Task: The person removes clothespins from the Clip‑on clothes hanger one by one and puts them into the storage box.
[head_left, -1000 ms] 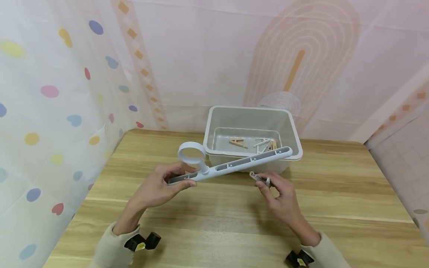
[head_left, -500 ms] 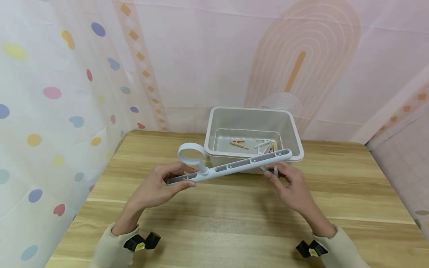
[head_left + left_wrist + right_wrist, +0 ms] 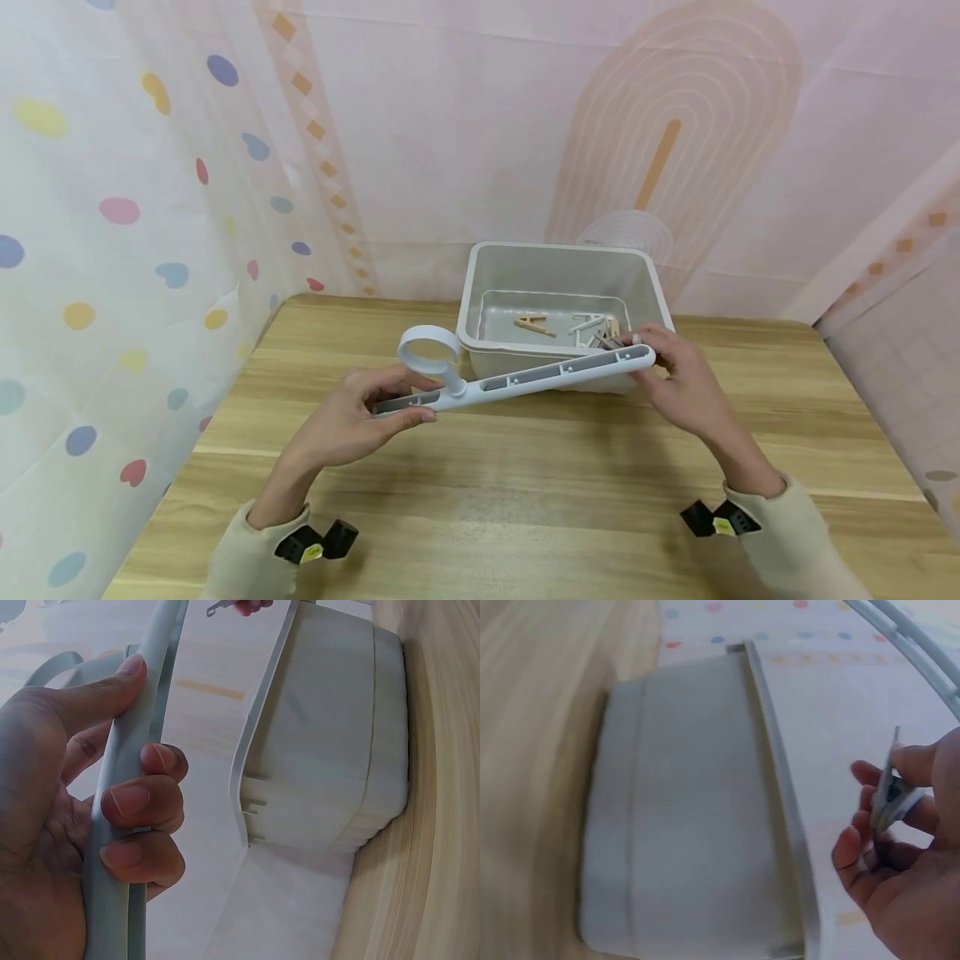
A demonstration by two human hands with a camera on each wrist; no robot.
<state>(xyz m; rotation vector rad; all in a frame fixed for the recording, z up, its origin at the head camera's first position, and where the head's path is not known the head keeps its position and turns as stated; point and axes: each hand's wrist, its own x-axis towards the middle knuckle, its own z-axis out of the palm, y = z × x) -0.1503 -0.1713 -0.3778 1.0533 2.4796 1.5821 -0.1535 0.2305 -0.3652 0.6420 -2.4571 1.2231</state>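
Note:
In the head view my left hand (image 3: 360,421) grips one end of a pale blue-white slotted plastic bar (image 3: 540,379). A ring (image 3: 429,350) rises from the bar on a short stem close to that hand. My right hand (image 3: 684,385) is behind the bar's far end, at the front right of the bin. A grey clothes peg (image 3: 891,799) is pinched between its thumb and fingers, as the right wrist view shows. The bar hides part of this hand in the head view. Fingers and thumb wrap the bar in the left wrist view.
A pale grey plastic bin (image 3: 555,252) stands on the wooden table (image 3: 480,508) behind the bar. Inside lie a tan peg (image 3: 534,325), a white peg (image 3: 587,322) and further pegs partly hidden by the bar. Patterned cloth (image 3: 450,125) hangs behind the table.
My right hand has moved right and away from me with the grey peg, from in front of the bar to behind its far end. My left hand and the bar have barely moved.

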